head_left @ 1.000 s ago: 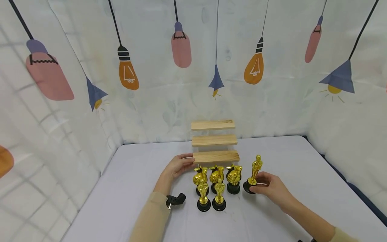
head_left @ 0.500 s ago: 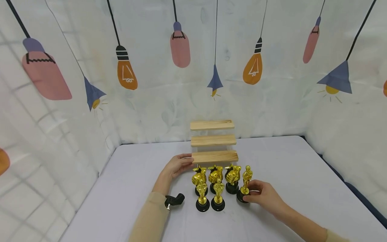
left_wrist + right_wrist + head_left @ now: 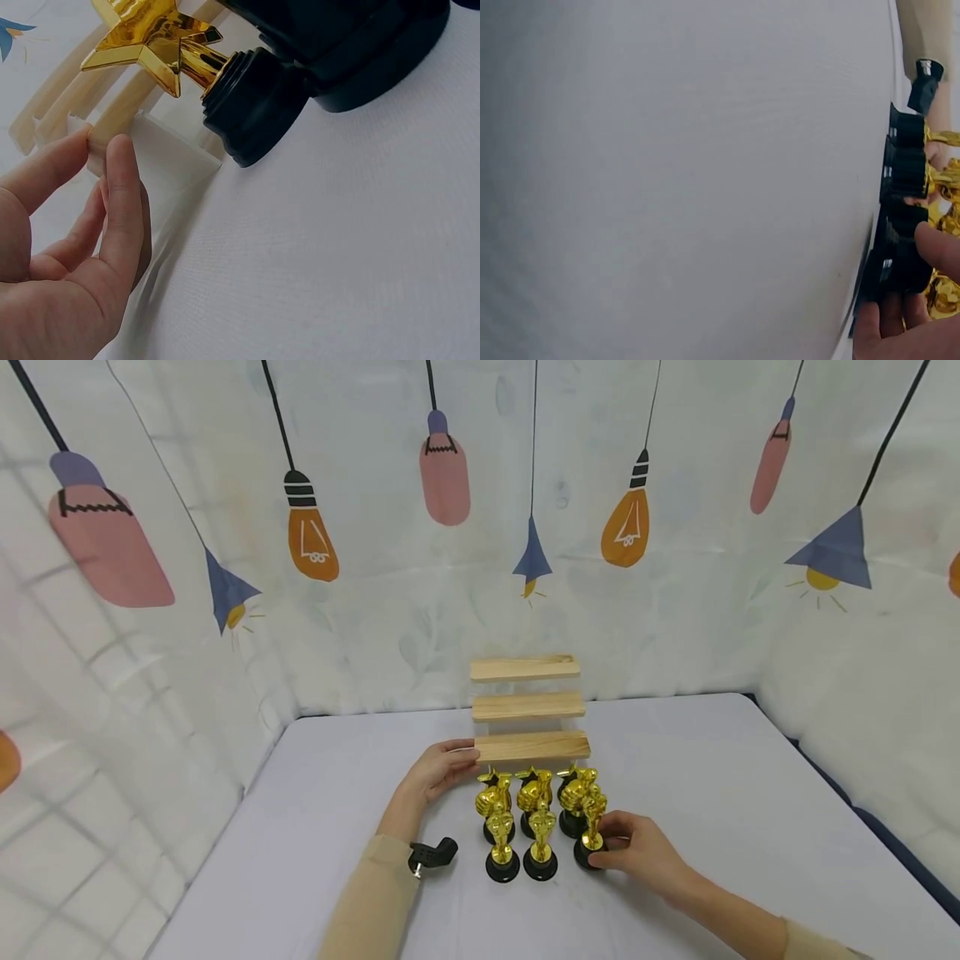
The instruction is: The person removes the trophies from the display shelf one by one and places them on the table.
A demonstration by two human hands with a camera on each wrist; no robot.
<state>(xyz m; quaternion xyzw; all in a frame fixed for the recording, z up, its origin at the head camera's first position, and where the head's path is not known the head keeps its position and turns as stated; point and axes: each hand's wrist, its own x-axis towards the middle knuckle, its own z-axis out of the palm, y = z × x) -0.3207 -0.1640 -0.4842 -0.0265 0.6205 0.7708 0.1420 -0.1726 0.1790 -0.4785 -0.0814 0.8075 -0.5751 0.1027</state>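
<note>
With its thumb and fingers, my left hand pinches the left end of the lowest wooden plank of a three-step display stand; the left wrist view shows the fingertips on the wood. My right hand grips a gold figurine trophy by its round black base, low at the table. It is upright, right of two matching figurine trophies in the front row. Behind them stand several more gold trophies, some topped with stars, partly hidden by the front ones.
Two higher planks of the stand rise in steps at the back, with clear side panels. A white cloth covers the table. Behind it hangs a curtain printed with lamps. A black wrist device sits on the left wrist.
My right hand has brought the figurine trophy left and nearer to me, from apart on the right to the front row's right end. The left hand has stayed at the plank.
</note>
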